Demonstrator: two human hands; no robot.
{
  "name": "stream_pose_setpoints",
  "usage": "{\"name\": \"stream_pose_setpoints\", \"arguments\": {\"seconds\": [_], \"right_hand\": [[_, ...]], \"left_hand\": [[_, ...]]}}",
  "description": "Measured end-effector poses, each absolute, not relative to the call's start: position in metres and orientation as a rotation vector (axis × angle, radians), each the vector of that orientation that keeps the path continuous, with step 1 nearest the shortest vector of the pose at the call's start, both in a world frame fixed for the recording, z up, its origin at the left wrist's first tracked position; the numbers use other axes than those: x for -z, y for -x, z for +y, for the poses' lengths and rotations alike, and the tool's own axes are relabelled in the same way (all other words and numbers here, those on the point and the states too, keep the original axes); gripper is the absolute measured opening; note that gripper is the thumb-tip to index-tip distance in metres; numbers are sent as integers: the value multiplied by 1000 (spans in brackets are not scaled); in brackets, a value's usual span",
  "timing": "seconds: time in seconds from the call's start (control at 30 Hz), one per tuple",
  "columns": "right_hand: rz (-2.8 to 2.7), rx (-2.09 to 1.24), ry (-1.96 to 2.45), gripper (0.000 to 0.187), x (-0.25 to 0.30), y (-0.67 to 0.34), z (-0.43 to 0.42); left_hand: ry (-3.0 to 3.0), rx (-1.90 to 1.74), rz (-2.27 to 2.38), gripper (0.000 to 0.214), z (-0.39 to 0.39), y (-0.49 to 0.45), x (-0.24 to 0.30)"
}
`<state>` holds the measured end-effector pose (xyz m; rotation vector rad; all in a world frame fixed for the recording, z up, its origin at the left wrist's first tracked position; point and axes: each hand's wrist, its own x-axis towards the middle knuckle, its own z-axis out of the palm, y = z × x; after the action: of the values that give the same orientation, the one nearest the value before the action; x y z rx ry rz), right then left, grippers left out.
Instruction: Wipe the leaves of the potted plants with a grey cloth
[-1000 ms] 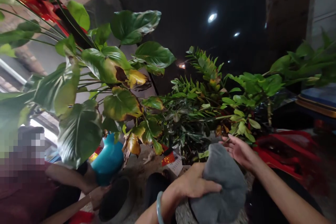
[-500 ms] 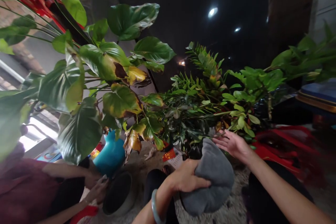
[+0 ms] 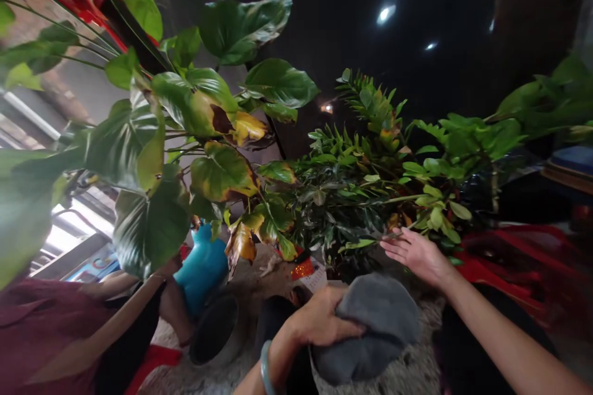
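My left hand [image 3: 324, 320], with a pale bangle [image 3: 265, 367] on its wrist, is closed on a bunched grey cloth [image 3: 380, 315]. The cloth hangs low in front of me, below the leaves. To its right my right hand [image 3: 419, 254] is stretched out, palm up and fingers extended, under a leafy plant [image 3: 435, 213]. Its fingertips are close to a narrow green leaf or stem; whether they touch it I cannot tell. Dense dark-green foliage [image 3: 331, 207] fills the space just beyond both hands.
A large broad-leaved plant [image 3: 148, 228] with browned leaves leans in from the left. Beneath it are a turquoise vase-like vessel [image 3: 204, 271] and a dark bucket [image 3: 215, 330]. Another person [image 3: 60, 333] sits at lower left. A red plastic item [image 3: 509, 265] lies at right.
The cloth in my left hand has dropped lower and spread to the right. My right hand stays outstretched. The other person's hand has risen toward the leaves. The view has shifted slightly.
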<state>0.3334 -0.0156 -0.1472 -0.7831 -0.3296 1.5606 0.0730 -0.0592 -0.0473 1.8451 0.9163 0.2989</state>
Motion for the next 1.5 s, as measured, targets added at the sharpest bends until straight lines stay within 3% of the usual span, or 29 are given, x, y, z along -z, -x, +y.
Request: {"name": "stream_pose_setpoints", "arguments": {"seconds": [0.07, 0.2, 0.27, 0.33, 0.47, 0.57, 0.63, 0.77, 0.83, 1.03, 1.13, 1.33, 1.4, 1.5], "right_hand": [[-323, -1567, 775, 7, 145, -334, -17], [-312, -1575, 775, 7, 140, -334, -18], [-299, -1562, 786, 8, 141, -334, -17], [-303, -1555, 790, 8, 143, -335, -16], [-395, -1593, 766, 13, 151, -340, -16], [-396, -1587, 774, 14, 151, -340, -18], [-369, -1561, 782, 13, 148, -338, -19], [-320, -1538, 800, 13, 137, -331, -19], [-300, -1532, 816, 14, 133, -328, -19], [-292, -1533, 855, 16, 129, -328, -21], [-318, -1532, 852, 17, 132, -331, -21], [-312, -1526, 833, 16, 141, -334, -17], [-330, -1529, 818, 14, 146, -334, -14], [-384, -1548, 795, 12, 151, -335, -12]], "left_hand": [[-1720, -551, 955, 27, -61, -61, 26], [-1271, -1399, 1191, 40, -31, -46, -13], [-1123, -1568, 1249, 44, -15, -46, -12], [-1109, -1436, 1279, 41, -12, -50, 5], [-1303, -799, 1122, 27, -47, -55, 49], [-1439, -542, 958, 23, -74, -50, 50], [-1419, -714, 990, 27, -73, -44, 33], [-1196, -1422, 1190, 39, -32, -31, -1], [-1107, -1562, 1302, 38, -11, -28, 3], [-1176, -909, 1331, 28, -37, -28, 78], [-1211, -729, 1204, 30, -66, -24, 81], [-1170, -1326, 1236, 47, -44, -14, 8], [-1127, -1471, 1273, 47, -26, -18, 5], [-1083, -1360, 1391, 40, -18, -30, 35]]}}
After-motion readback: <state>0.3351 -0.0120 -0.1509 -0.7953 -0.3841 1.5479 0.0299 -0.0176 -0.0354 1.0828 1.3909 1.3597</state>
